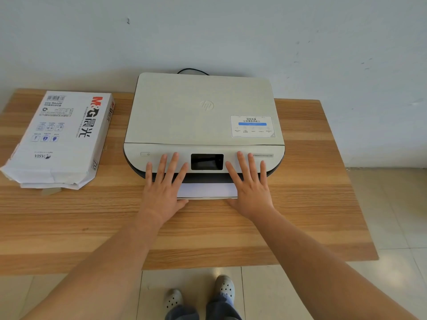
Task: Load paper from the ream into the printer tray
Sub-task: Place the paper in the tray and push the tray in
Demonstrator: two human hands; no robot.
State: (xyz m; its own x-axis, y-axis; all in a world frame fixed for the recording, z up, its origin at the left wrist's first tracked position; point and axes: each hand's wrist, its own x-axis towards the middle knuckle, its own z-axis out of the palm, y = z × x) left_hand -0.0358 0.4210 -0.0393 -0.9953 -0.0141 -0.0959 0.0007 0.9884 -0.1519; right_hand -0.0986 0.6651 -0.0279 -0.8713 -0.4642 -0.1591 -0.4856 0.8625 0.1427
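Resting paper (206, 190): white stack in the printer tray (208, 198), between both hands
Left hand (164, 186): grip released, fingers flat on printer (204, 116)
Right hand (250, 187): same, spread flat
Ream (61, 137): far left of the grip, on surface (300, 204)

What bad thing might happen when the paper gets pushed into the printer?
The paper stack sticks out of the printer, with the left hand and right hand flat at its sides. An uneven push might skew or bend the sheets. The thumbs sit close to the front edge and might get pinched.
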